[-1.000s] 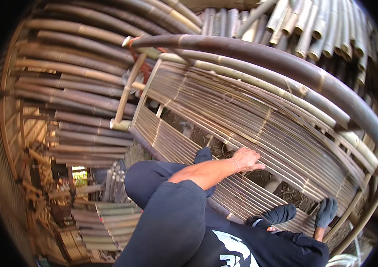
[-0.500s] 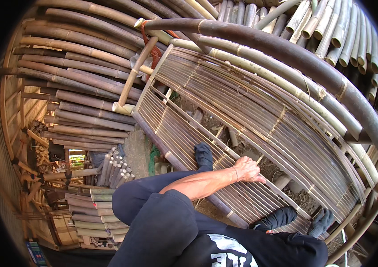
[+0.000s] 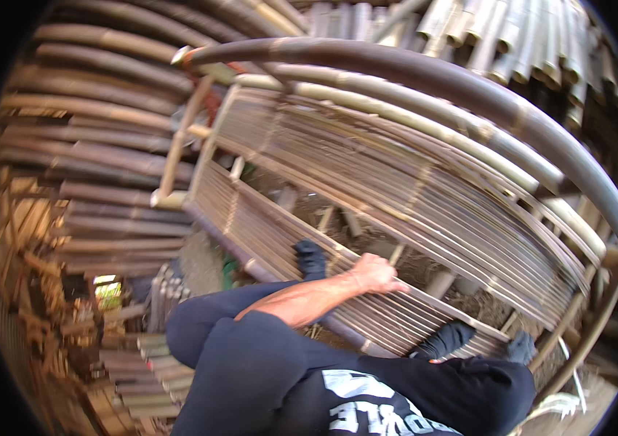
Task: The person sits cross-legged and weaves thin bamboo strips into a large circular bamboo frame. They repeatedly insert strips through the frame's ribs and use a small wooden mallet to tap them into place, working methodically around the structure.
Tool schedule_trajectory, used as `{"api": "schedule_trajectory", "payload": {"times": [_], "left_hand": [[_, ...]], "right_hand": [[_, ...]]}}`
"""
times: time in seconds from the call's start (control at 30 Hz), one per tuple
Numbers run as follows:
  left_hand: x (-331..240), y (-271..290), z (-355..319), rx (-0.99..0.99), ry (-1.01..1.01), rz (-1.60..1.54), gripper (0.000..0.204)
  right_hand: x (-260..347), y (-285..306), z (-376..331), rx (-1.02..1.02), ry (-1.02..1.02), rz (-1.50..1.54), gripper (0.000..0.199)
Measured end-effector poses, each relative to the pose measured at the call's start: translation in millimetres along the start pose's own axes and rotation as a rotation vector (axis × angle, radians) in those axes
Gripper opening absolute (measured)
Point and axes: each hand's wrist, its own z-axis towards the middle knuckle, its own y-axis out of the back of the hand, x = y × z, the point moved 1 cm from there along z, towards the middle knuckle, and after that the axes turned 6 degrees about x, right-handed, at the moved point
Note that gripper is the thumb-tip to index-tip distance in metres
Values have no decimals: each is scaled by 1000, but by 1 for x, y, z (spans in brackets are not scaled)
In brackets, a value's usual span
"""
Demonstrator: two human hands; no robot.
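Note:
My left hand (image 3: 376, 275), bare, is closed over the inner edge strip (image 3: 338, 251) of the near slatted bamboo panel (image 3: 280, 231) of a bench-like frame. A dirt-floored gap separates this panel from the far slatted panel (image 3: 338, 167). To the right, beside the near panel's end, is my right hand (image 3: 520, 348) in a grey glove. Its fingers are blurred, so its grip cannot be made out. One dark-covered foot (image 3: 310, 257) rests at the near panel left of my left hand, and the other dark-covered foot (image 3: 448, 339) lies across its slats nearer my right hand.
A thick curved brown bamboo pole (image 3: 389, 54) runs along the frame's far side, above a paler bamboo rail (image 3: 403, 115). Stacked bamboo poles (image 3: 98, 152) crowd the left, with cut pole ends (image 3: 520, 43) at the far right. White strands (image 3: 560, 403) lie at the lower right.
The view has shifted and tilted, moving the frame leftward in the picture. My left hand keeps its hold on the edge strip. The near panel looks narrower from here.

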Motion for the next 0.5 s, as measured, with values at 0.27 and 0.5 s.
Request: {"api": "schedule_trajectory", "payload": {"times": [0.27,0.5], "left_hand": [[4,4,28,-35,52,289,72],[-10,-23,14,-263,-98,522,50]], "right_hand": [[-4,3,3,4,55,-208,16],[12,17,7,166,-181,-113,47]]}}
